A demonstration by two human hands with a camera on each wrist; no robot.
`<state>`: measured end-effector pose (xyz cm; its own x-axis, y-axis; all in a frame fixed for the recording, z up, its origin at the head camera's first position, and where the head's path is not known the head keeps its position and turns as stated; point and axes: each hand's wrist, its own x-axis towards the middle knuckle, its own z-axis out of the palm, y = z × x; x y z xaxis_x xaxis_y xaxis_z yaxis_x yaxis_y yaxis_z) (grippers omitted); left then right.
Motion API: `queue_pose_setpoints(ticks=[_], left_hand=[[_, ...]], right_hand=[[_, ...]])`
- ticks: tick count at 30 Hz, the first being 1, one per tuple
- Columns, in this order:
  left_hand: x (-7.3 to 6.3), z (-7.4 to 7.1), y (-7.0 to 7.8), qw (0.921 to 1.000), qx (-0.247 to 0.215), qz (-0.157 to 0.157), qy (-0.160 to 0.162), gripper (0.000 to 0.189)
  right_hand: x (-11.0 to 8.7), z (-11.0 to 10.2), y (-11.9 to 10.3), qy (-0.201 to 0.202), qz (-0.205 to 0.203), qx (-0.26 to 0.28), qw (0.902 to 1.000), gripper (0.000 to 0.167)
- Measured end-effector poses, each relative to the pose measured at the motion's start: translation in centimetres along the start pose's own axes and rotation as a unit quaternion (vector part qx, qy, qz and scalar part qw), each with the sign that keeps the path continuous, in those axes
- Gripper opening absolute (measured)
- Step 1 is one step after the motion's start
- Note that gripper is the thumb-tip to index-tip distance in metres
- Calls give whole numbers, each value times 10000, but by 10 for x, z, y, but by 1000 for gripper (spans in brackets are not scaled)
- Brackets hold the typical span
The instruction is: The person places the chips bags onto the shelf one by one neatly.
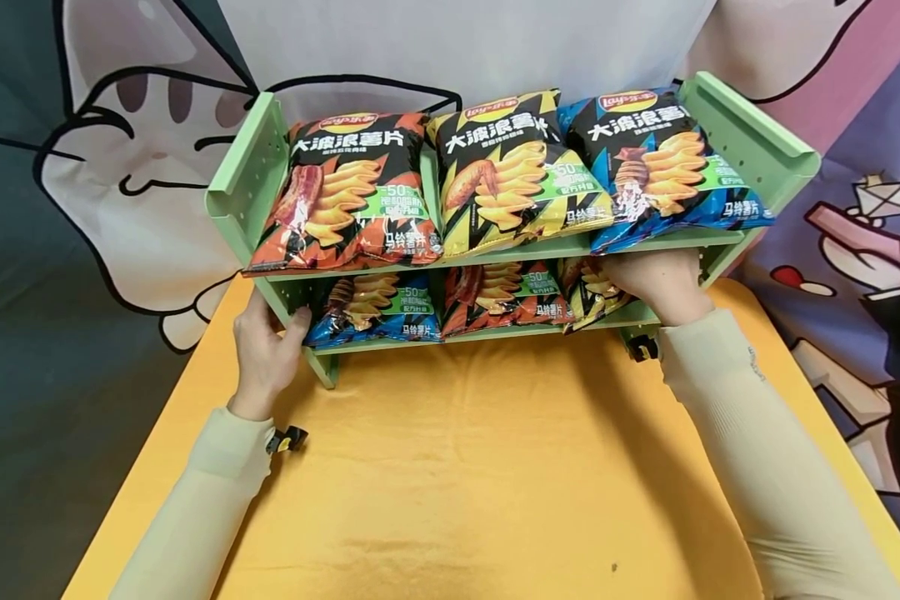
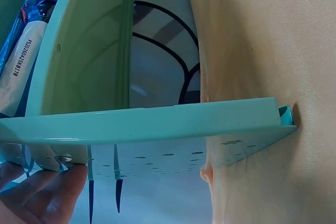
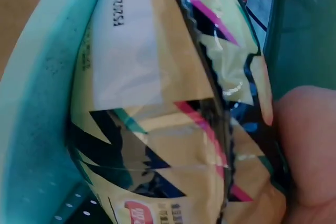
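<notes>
A light green two-tier shelf rack [image 1: 742, 137] stands on the table, with bags of potato chips on both tiers. My left hand [image 1: 266, 354] holds the rack's left side panel at the lower tier; in the left wrist view, its fingers [image 2: 50, 195] lie along the panel's outer face. On the lower tier's right end, my right hand [image 1: 656, 283] grips a yellow-and-black chip bag [image 1: 588, 292], which it partly covers. In the right wrist view, the thumb lies against that bag [image 3: 157, 129]; most other fingers are hidden. A red bag [image 1: 506, 296] and a blue bag [image 1: 378, 308] sit beside it.
On the upper tier lean a red chip bag [image 1: 352, 192], a yellow one [image 1: 513, 175] and a blue one [image 1: 660, 167]. A yellow cloth covers the table [image 1: 457, 467]. Cartoon-printed curtains [image 1: 150, 150] hang behind and beside it.
</notes>
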<state>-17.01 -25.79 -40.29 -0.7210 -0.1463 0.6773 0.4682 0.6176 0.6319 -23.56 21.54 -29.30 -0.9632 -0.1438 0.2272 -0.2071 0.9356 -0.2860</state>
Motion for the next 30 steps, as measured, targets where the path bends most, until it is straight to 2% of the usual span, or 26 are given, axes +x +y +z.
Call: queue_pose_setpoints(ticks=[4, 6, 12, 16, 19, 24, 30], left_hand=[[0, 0, 0, 10000, 26, 26, 17, 49], [1, 1, 1, 10000, 40, 29, 20, 49], [1, -1, 2, 10000, 75, 13, -10, 50], [1, -1, 2, 10000, 72, -9, -20, 51], [1, -1, 2, 10000, 68, 10, 1, 51], [0, 0, 0, 10000, 19, 26, 16, 51], [0, 0, 1, 10000, 30, 10, -18, 52]], right_hand=[[2, 5, 4, -165, -34, 36, 9999, 87], [2, 10, 7, -265, 89, 13, 9996, 83], [1, 19, 16, -576, 815, 111, 9950, 86], [1, 21, 21, -1105, 1339, 112, 9848, 98], [2, 21, 24, -1426, 1576, 73, 9771, 105], [3, 22, 27, -1527, 1550, 202, 9758, 104], [1, 25, 27, -1301, 1389, 314, 9812, 101]])
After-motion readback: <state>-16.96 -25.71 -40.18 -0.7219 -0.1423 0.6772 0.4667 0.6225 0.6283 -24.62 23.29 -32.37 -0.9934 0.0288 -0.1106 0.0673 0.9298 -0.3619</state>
